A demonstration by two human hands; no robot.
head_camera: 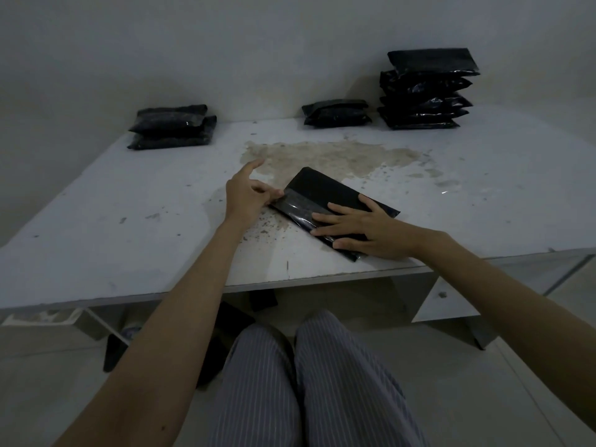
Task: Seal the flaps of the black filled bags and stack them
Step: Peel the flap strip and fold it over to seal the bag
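Bare forearms without sleeves, and loose trousers [309,382], seemingly grey-blue with thin pale pinstripes.

Both bare forearms reach forward from the seated person. The left hand [246,196] has its forefinger raised and pointing away while thumb and other fingers [269,191] pinch together. The right hand [364,227] lies flat, palm down, fingers spread and straight

A white table [135,201] stands against a pale wall [225,43]; a brownish stain [325,158] marks its top. Striped trousers [309,382] show below; dark objects [263,300] lie underneath.
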